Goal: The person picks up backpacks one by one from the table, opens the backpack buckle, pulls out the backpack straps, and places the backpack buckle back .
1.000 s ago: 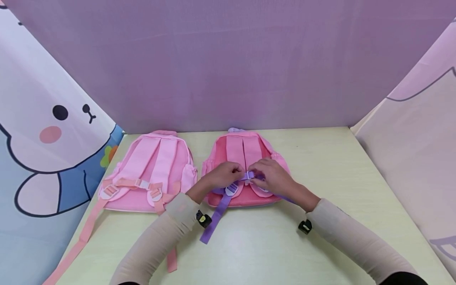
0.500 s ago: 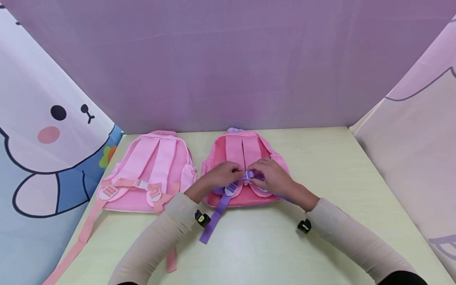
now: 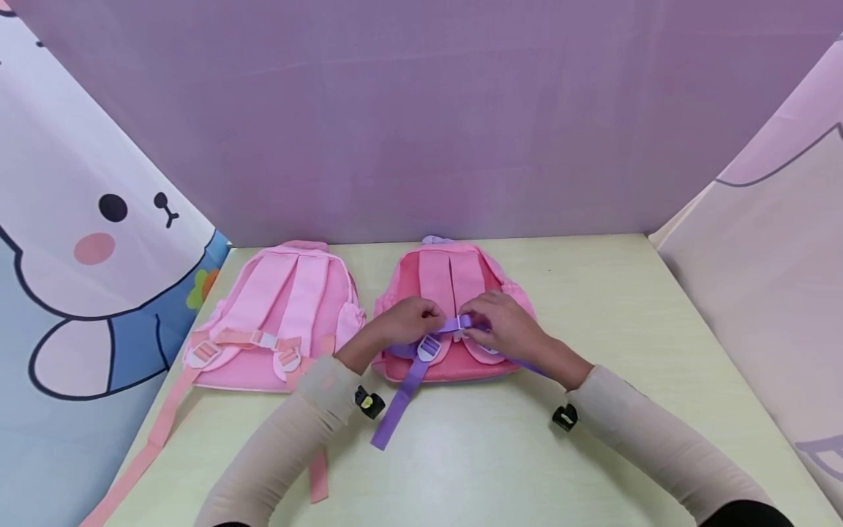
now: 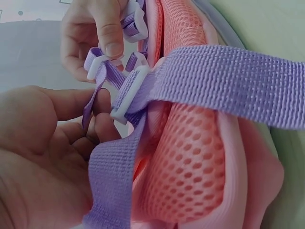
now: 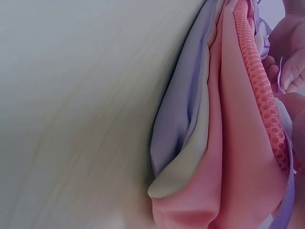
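Note:
A pink backpack (image 3: 398,274) with purple webbing lies back side up on the table. Over its middle, my left hand (image 3: 411,320) pinches a purple chest strap (image 3: 451,324) between thumb and fingertips. My right hand (image 3: 506,327) grips the small white buckle (image 4: 97,67) on that strap, just to the right. In the left wrist view, the free strap end (image 4: 90,107) hangs by the left fingers. Near it, a white slider (image 4: 128,93) sits on a wider purple strap (image 4: 224,81). The right wrist view mostly takes in the pack's side (image 5: 238,133), with both hands partly cut off.
Another pink backpack (image 3: 263,377) lies to the left, its peach straps (image 3: 161,417) trailing over the table (image 3: 593,293). A purple strap tail (image 3: 398,410) hangs toward the front. A purple panel (image 3: 421,132) stands behind, with printed panels at both sides.
My left hand has drawn slightly left, away from the right hand, and more purple strap shows between them. The right hand stays at the buckle.

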The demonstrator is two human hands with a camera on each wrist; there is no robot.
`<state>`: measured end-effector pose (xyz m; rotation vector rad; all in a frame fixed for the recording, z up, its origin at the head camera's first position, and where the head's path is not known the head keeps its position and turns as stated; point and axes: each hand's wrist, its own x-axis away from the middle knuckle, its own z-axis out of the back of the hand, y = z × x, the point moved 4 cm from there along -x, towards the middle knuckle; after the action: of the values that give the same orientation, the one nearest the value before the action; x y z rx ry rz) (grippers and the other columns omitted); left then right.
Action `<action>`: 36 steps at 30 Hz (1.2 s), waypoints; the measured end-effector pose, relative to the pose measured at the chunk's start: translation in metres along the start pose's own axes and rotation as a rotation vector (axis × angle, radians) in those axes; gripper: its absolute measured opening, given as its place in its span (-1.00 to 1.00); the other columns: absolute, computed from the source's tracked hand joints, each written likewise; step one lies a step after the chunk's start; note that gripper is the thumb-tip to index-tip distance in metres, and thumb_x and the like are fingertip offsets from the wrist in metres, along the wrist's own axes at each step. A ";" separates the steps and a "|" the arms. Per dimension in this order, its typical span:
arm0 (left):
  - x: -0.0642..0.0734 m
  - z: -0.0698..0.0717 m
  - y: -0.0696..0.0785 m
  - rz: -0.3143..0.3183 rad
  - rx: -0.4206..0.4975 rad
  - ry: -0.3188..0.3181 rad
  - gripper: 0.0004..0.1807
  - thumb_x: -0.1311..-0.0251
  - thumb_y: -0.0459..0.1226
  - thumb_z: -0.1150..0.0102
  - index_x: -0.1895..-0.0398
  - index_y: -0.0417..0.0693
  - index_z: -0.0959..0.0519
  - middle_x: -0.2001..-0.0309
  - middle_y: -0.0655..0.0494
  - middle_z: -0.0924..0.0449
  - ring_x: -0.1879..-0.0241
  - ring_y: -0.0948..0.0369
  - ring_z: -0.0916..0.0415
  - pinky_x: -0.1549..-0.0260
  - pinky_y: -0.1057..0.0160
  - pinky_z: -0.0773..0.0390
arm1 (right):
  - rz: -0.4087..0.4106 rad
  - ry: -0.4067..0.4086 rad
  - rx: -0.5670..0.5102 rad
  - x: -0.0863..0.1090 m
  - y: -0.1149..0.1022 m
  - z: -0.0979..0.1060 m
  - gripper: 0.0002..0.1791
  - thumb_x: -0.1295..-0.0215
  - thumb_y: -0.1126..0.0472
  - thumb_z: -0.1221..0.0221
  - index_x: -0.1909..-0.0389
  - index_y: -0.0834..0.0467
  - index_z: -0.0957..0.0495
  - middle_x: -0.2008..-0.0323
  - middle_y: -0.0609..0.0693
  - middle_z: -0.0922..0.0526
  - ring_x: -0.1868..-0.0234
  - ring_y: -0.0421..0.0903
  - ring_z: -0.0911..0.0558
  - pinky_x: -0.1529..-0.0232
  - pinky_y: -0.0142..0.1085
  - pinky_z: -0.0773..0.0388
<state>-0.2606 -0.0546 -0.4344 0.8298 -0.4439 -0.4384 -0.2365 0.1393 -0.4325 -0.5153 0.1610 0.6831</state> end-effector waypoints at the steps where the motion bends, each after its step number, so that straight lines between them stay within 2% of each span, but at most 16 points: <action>1: -0.001 -0.001 0.000 -0.001 0.001 0.002 -0.83 -0.47 -0.26 -0.08 0.17 -0.07 -0.68 0.34 0.12 -0.58 0.31 0.22 -0.46 0.24 0.32 -0.44 | 0.002 0.002 -0.001 0.000 0.000 0.000 -0.68 -0.20 0.14 -0.44 0.04 0.05 -0.66 0.19 -0.07 -0.70 0.09 -0.09 -0.59 -0.01 -0.11 -0.56; 11: -0.005 -0.006 0.002 0.015 -0.003 0.006 -0.83 -0.49 -0.22 -0.08 0.23 -0.01 -0.65 0.38 0.12 -0.53 0.34 0.20 -0.45 0.31 0.30 -0.41 | -0.008 -0.005 0.007 0.000 0.001 -0.002 -0.66 -0.20 0.13 -0.45 0.01 0.05 -0.65 0.19 -0.07 -0.69 0.11 -0.11 -0.56 0.01 -0.14 -0.55; 20: -0.008 -0.010 0.008 -0.034 -0.013 0.020 -0.82 -0.48 -0.25 -0.06 0.27 -0.06 -0.63 0.42 0.16 -0.50 0.42 0.26 -0.41 0.41 0.36 -0.38 | 0.000 0.005 0.001 0.000 -0.001 -0.003 -0.65 -0.19 0.14 -0.45 0.02 0.08 -0.65 0.19 -0.05 -0.69 0.09 -0.08 -0.57 -0.03 -0.12 -0.56; 26: -0.006 -0.009 0.008 -0.012 0.016 -0.006 -0.79 -0.48 -0.22 -0.06 0.32 -0.05 -0.61 0.45 0.16 -0.47 0.44 0.25 -0.40 0.43 0.35 -0.37 | -0.001 0.003 0.007 -0.001 -0.002 -0.003 -0.65 -0.19 0.13 -0.45 0.02 0.08 -0.65 0.18 -0.04 -0.69 0.08 -0.08 -0.57 -0.03 -0.12 -0.57; 36: 0.002 0.002 0.002 0.026 0.008 -0.017 -0.80 -0.48 -0.22 -0.07 0.12 -0.06 -0.69 0.33 0.10 -0.58 0.31 0.20 -0.47 0.29 0.31 -0.44 | -0.031 -0.008 0.013 0.000 -0.001 0.001 -0.67 -0.21 0.14 -0.43 0.02 0.05 -0.65 0.23 -0.10 -0.66 0.13 -0.12 -0.53 0.04 -0.16 -0.54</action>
<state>-0.2593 -0.0557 -0.4308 0.8271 -0.4722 -0.4199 -0.2361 0.1389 -0.4312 -0.5021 0.1498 0.6535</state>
